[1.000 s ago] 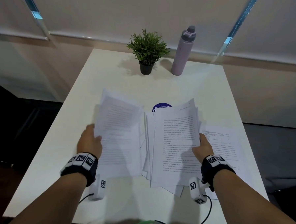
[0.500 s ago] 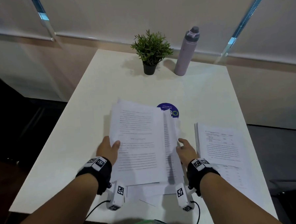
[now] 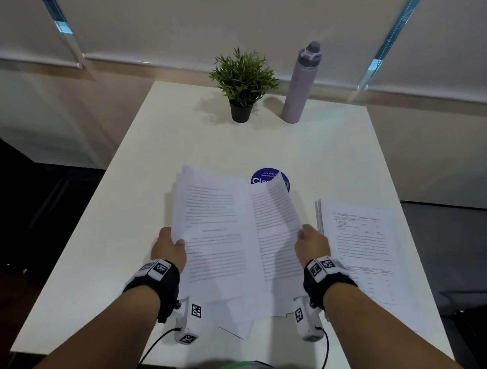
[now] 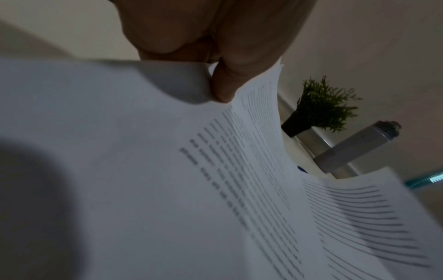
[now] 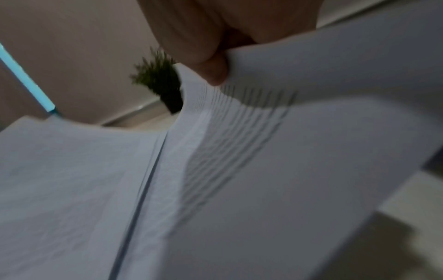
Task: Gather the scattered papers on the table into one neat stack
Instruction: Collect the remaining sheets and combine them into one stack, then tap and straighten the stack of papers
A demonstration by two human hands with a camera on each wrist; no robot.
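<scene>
Head view: left hand (image 3: 168, 249) and right hand (image 3: 310, 244) grip papers (image 3: 219, 236), long axis pointing away.

I'm reading the head view as dim and soft, with cool daylight slipping through bright slits between the blinds (image 3: 256, 17). The white table (image 3: 178, 142) shows no glare; the plant (image 3: 242, 80) throws a faint shadow left. Straight lines bow toward the edges, and the left corner falls to black. Both wrist views are darker, grainy and blurred. The papers (image 4: 239, 189) smear their print, a heavy shadow fills the lower left, and the right hand (image 5: 215, 37) is out of focus.
</scene>
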